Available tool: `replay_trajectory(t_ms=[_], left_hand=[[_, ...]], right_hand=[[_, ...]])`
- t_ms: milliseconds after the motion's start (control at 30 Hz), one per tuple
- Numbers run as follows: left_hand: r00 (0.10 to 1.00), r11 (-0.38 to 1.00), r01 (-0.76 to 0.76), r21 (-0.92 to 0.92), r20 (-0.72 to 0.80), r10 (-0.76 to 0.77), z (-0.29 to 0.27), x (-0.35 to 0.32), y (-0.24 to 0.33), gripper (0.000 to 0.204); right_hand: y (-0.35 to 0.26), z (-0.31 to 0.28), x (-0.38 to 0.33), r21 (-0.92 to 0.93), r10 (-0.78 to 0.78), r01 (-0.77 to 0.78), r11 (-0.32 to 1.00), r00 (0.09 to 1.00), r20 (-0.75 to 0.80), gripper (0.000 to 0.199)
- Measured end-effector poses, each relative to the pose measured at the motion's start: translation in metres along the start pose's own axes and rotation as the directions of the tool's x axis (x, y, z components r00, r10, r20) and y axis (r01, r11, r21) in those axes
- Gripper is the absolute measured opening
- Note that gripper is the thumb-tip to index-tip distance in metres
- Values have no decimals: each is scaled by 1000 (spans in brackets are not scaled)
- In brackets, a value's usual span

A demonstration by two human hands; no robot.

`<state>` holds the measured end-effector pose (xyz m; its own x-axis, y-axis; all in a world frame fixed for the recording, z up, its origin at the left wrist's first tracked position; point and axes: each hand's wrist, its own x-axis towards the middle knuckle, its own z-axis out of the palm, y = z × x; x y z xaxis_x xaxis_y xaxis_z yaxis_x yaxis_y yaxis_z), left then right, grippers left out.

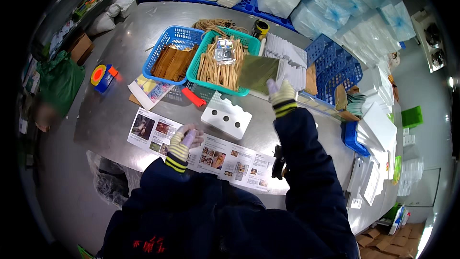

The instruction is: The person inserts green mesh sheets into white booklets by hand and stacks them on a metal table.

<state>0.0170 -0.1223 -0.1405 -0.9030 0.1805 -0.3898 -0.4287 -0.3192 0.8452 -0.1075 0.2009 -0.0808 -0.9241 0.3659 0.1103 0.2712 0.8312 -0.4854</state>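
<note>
My left hand [188,139], in a pale glove with a purple-covered finger, hovers over a printed leaflet strip [225,162] with photos. Its fingers are apart and hold nothing I can see. My right arm stretches forward, and my right hand [281,92], gloved alike, has its fingers apart at the near right corner of an olive-green sheet [258,73]. Whether it touches the sheet is unclear. Left of that sheet, a teal basket [230,91] holds wooden sticks [218,69] and small clear packets [225,50]. Between my hands lies a white foam block [226,116] with round holes.
A blue basket [149,62] holds brown flat packets. Nearby are a red-handled tool [193,97], a tape dispenser [102,77] and stacked white cards [287,55]. Blue crates [330,67] stand right, and rope [213,25] lies behind the baskets. Bagged goods line the back.
</note>
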Motion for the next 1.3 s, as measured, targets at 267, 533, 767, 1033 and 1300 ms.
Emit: replay_trajectory(t_ms=[267, 533, 767, 1033, 1300], left_hand=[[996, 997, 2, -76, -89, -9, -51, -15, -35, 33], [985, 994, 59, -93, -155, -73, -66, -27, -43, 32], [985, 994, 68, -91, -151, -82, -69, -28, -41, 33], [993, 990, 105, 89, 39, -109, -39, -1, -54, 27], [785, 887, 320, 332, 431, -445, 33, 19, -82, 30]], right_hand=[[7, -5, 128, -524, 70, 39, 851, 980, 187, 49], [1, 89, 153, -376, 258, -203, 904, 961, 102, 58], [10, 127, 143, -208, 267, -252, 945, 963, 43, 67], [68, 18, 15, 264, -104, 73, 962, 989, 105, 39], [209, 57, -308, -290, 406, -303, 908, 811, 422, 40]])
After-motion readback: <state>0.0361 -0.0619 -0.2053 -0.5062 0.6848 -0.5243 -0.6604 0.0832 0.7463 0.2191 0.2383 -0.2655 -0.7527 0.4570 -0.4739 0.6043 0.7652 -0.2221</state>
